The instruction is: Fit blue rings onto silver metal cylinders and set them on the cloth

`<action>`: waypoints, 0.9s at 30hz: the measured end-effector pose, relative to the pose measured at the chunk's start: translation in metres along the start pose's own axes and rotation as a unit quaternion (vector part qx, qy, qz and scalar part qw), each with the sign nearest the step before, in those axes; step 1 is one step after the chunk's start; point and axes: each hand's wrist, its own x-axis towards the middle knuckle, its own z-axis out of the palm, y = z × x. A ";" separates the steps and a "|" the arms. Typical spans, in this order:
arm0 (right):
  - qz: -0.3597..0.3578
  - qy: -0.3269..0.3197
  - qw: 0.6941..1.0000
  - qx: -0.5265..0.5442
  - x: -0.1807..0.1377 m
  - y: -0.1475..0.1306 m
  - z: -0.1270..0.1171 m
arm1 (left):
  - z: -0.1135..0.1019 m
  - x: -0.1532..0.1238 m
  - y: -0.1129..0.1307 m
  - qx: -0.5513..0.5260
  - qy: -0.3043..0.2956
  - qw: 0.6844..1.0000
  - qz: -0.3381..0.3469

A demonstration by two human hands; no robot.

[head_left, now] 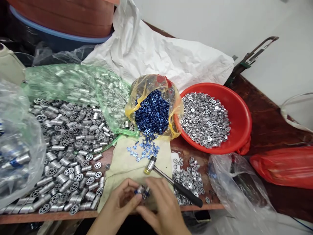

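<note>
My left grip (126, 199) has the blue-and-silver parts (141, 190) pinched over the cloth (123, 168); can't tell if my right grip (161, 203) is closed on any. I'd go light, steady both sides, and mind the hammer (181, 188) nearby.

No lettering, number or sign is readable here

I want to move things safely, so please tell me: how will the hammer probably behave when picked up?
The hammer should stay stiff, because its shaft looks like straight metal. It may feel head-heavy, since its head looks metallic. Dragging it would probably disturb the loose silver parts, because its black handle lies across them.
</note>
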 end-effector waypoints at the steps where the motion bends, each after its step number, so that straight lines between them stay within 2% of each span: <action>1: 0.025 0.012 0.999 -0.034 0.001 0.018 -0.007 | 0.000 0.001 0.000 -0.005 0.026 1.000 0.003; 3: 0.107 0.105 0.978 -0.146 0.005 0.058 -0.019 | 0.000 0.001 0.004 -0.016 0.072 0.997 0.008; 5: 0.118 0.124 0.970 -0.174 0.010 0.090 -0.027 | 0.000 0.000 0.009 -0.015 0.109 0.994 0.013; 7: 0.105 0.121 0.972 -0.171 0.012 0.099 -0.027 | 0.003 -0.002 0.012 0.001 0.131 0.991 0.033; 9: 0.081 0.114 0.978 -0.156 0.012 0.083 -0.020 | 0.009 -0.004 0.013 0.017 0.127 0.990 0.063; 11: 0.040 0.102 0.987 -0.120 0.010 0.051 -0.010 | 0.015 -0.005 0.011 0.022 0.102 0.991 0.082; 13: -0.001 0.089 0.994 -0.064 0.010 0.020 -0.001 | 0.021 -0.004 0.009 0.004 0.092 0.992 0.083; 15: -0.010 0.079 0.997 -0.003 0.011 0.001 0.005 | 0.023 -0.003 0.008 -0.032 0.090 0.993 0.069; 20: 0.023 0.056 0.987 0.147 0.019 -0.002 0.008 | 0.016 -0.001 0.010 -0.119 0.055 0.991 0.026; 24: 0.036 0.127 0.971 0.200 0.020 -0.004 0.008 | 0.013 -0.001 0.009 -0.078 0.070 0.994 0.034; 27: 0.034 0.132 0.966 0.219 0.021 -0.011 0.009 | 0.010 -0.001 0.006 -0.028 0.080 0.995 0.049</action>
